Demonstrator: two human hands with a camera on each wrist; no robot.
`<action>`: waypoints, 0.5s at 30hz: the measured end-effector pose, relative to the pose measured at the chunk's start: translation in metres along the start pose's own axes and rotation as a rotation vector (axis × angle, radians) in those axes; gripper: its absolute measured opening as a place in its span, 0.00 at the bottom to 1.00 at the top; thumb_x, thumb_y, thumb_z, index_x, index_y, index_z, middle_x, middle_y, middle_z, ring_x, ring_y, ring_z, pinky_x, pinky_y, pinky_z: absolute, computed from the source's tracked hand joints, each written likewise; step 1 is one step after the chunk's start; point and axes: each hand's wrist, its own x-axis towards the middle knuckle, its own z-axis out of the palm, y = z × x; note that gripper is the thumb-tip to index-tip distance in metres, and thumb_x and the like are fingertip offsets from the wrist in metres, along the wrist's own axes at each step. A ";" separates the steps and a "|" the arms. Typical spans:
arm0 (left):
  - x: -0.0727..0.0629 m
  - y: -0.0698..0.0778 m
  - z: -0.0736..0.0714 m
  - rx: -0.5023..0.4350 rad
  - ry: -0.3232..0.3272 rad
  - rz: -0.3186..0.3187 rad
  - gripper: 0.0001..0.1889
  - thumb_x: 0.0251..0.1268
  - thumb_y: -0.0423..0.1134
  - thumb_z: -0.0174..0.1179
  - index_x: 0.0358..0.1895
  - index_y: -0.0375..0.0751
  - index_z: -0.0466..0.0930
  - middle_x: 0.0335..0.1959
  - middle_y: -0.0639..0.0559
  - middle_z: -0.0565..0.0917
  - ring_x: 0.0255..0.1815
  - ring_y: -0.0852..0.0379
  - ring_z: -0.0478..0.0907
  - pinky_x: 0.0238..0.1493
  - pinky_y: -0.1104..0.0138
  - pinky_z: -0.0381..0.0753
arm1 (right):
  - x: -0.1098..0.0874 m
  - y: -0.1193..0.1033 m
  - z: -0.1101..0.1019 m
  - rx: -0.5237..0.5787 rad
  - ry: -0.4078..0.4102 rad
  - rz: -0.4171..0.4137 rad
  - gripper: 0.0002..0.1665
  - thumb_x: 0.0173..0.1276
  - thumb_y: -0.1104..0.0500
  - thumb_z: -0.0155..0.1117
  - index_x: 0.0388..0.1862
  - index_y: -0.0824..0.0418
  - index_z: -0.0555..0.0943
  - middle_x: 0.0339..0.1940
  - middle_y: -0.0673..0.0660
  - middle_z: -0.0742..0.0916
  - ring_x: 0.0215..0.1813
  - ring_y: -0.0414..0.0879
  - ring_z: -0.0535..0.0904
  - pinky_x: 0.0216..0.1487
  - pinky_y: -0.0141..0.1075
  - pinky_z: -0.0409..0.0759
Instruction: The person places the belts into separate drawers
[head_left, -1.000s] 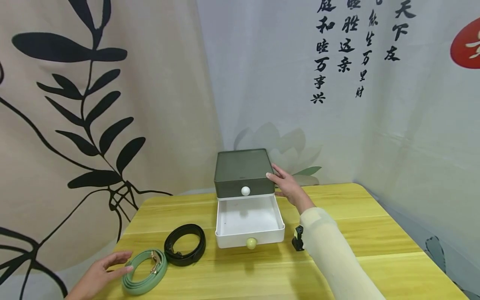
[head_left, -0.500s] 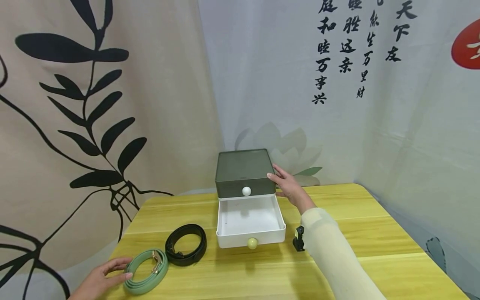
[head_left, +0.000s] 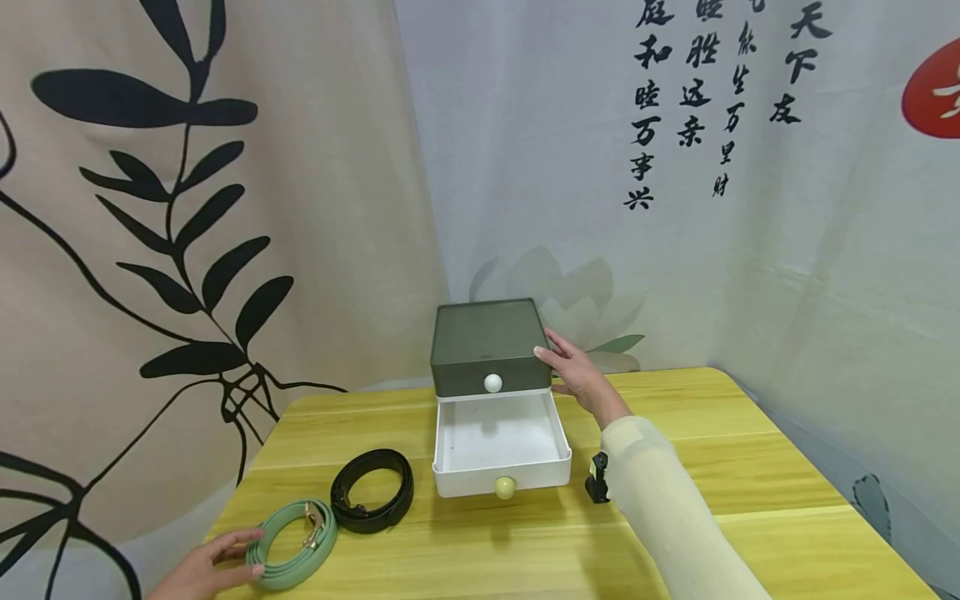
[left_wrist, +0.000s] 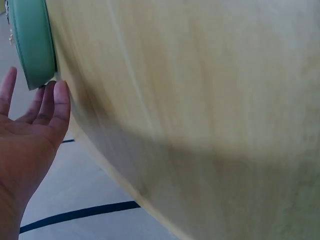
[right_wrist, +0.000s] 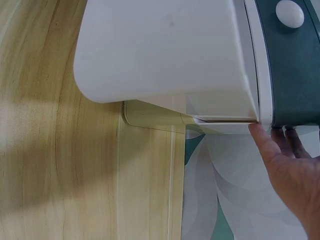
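A green coiled belt [head_left: 292, 575] with a gold-coloured buckle lies at the table's near left. My left hand [head_left: 206, 568] is at its left side, fingertips right at the coil; the left wrist view shows the fingers extended loosely below the green strap [left_wrist: 32, 40]. Touching the coil's upper right is a black coiled belt [head_left: 375, 523]. Farther back stands a small drawer box with a dark green upper part [head_left: 487, 333]; its white lower drawer [head_left: 465, 482] is pulled out, with nothing inside. My right hand [head_left: 581, 375] rests with extended fingers against the box's right side.
The boxes stand on a yellow wooden table [head_left: 720, 467] with rounded corners. Behind it hangs a cloth backdrop [head_left: 352, 208] with printed leaves and writing. A white knob [head_left: 492, 383] is on the upper drawer, a yellowish one [head_left: 505, 487] on the lower.
My left hand has shifted slightly toward the near edge beside the green belt. My right hand, the drawer box and both belts stay in place.
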 end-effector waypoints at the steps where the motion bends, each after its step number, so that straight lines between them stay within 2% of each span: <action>1: 0.001 -0.001 0.000 -0.016 -0.019 -0.011 0.35 0.67 0.49 0.65 0.67 0.28 0.68 0.61 0.21 0.71 0.60 0.23 0.67 0.48 0.42 0.77 | 0.000 0.000 0.000 -0.004 0.000 -0.001 0.44 0.73 0.43 0.61 0.81 0.42 0.52 0.82 0.59 0.51 0.79 0.59 0.49 0.67 0.61 0.63; 5: 0.002 -0.004 0.002 -0.020 -0.037 -0.019 0.35 0.67 0.49 0.65 0.67 0.27 0.68 0.62 0.19 0.68 0.61 0.21 0.65 0.50 0.42 0.77 | 0.000 0.000 0.000 -0.014 -0.002 -0.004 0.44 0.73 0.43 0.61 0.81 0.42 0.52 0.82 0.60 0.51 0.79 0.59 0.49 0.67 0.61 0.63; 11: 0.003 -0.006 0.005 0.065 -0.034 0.035 0.36 0.63 0.49 0.68 0.64 0.23 0.70 0.61 0.22 0.70 0.58 0.27 0.71 0.52 0.43 0.76 | 0.000 0.000 -0.001 -0.009 0.003 0.004 0.43 0.74 0.44 0.60 0.81 0.42 0.52 0.82 0.59 0.52 0.79 0.59 0.50 0.67 0.61 0.64; 15: 0.004 -0.008 0.007 0.086 -0.042 0.061 0.37 0.60 0.49 0.71 0.62 0.23 0.71 0.60 0.22 0.70 0.58 0.27 0.70 0.54 0.43 0.75 | 0.000 0.001 -0.001 -0.013 0.008 0.008 0.43 0.74 0.44 0.60 0.81 0.41 0.53 0.82 0.59 0.52 0.79 0.59 0.50 0.67 0.61 0.64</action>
